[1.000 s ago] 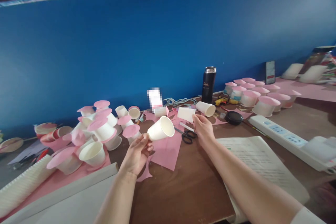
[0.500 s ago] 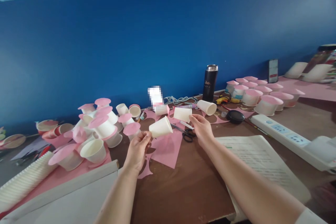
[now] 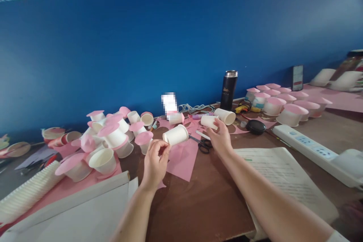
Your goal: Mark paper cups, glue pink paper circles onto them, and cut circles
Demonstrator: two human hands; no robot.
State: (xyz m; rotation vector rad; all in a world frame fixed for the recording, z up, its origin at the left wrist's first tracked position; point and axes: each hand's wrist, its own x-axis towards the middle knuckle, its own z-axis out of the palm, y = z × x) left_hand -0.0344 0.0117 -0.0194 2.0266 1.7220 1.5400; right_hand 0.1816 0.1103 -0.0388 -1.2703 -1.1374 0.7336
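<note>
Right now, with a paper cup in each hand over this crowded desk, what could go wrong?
The left hand pinches the white paper cup only at its base, tilted sideways, so it could slip or crush. The right hand holds a second white paper cup just above the black-handled scissors, which may snag the fingers. The heap of pink-topped white cups beside the left hand looks easy to topple.

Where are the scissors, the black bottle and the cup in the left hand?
scissors (image 3: 204,145): head view, on the black handles.
black bottle (image 3: 228,92): head view, middle of its body.
cup (image 3: 176,135): head view, on its white side wall.
</note>
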